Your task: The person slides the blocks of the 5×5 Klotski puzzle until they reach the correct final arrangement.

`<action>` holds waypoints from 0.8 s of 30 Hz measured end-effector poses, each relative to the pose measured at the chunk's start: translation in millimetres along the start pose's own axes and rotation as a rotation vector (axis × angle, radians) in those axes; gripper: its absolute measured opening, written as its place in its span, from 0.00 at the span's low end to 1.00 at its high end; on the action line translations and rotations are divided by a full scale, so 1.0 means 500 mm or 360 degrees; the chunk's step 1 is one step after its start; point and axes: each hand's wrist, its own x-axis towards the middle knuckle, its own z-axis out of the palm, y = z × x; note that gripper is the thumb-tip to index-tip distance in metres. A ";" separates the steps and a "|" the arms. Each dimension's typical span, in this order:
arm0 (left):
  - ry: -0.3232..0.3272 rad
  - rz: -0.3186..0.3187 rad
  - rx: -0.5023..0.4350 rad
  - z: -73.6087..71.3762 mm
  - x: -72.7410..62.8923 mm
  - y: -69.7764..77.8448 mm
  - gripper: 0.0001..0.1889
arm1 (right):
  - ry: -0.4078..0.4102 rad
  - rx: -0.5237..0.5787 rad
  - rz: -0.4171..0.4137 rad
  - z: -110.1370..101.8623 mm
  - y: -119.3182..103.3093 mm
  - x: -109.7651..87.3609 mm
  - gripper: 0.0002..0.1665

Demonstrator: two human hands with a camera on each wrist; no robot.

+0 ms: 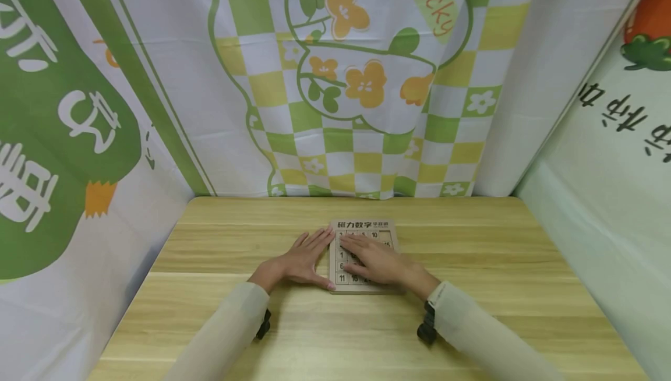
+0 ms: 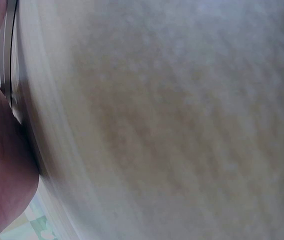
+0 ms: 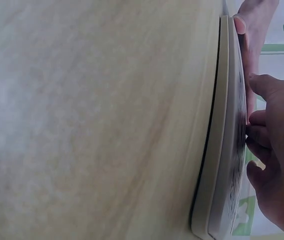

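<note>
A sliding number puzzle lies flat on the table, with a title in dark characters along its top. Numbered square tiles fill the tray, 10 in the top row and 1, 6 and 11 down the left column among them; a bare slot shows at the top right corner. Along the left edge my left hand is spread, fingertips at the upper left and thumb at the lower left corner. My right hand reaches over the tiles, its fingertips touching the left part and its palm hiding the middle and lower right.
The puzzle sits on a light wood-grain table. A printed curtain hangs along the table's back edge, and printed cloth stands at the left and right. Dark straps circle both wrists.
</note>
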 end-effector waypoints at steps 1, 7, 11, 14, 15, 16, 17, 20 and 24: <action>-0.0005 -0.0009 0.0007 0.001 0.001 -0.001 0.73 | 0.0000 -0.0005 0.0002 0.001 0.001 0.002 0.40; -0.0022 -0.0031 -0.0012 -0.009 -0.001 0.008 0.73 | -0.0013 -0.0033 0.0010 0.001 0.003 0.008 0.40; -0.0031 -0.0033 0.0008 -0.013 -0.002 0.012 0.72 | -0.0017 -0.0023 0.0025 -0.002 0.005 0.007 0.40; -0.0036 -0.0044 0.0031 -0.004 0.002 0.004 0.73 | -0.0002 -0.0022 0.0036 -0.002 0.008 0.005 0.39; -0.0030 -0.0043 0.0033 -0.001 0.003 0.000 0.73 | 0.0008 -0.0018 0.0038 -0.002 0.009 0.003 0.39; -0.0019 -0.0038 0.0027 0.002 0.005 -0.004 0.74 | 0.0013 -0.0024 0.0047 -0.003 0.010 0.001 0.39; -0.0011 -0.0032 0.0029 0.006 0.007 -0.008 0.74 | 0.0024 -0.0021 0.0054 -0.004 0.011 -0.002 0.38; 0.0002 -0.0016 0.0030 0.011 0.009 -0.013 0.74 | 0.0059 -0.0019 0.0085 -0.007 0.018 -0.013 0.36; -0.0015 -0.0037 0.0038 0.007 0.008 -0.010 0.74 | 0.0083 -0.0019 0.0108 -0.014 0.029 -0.023 0.35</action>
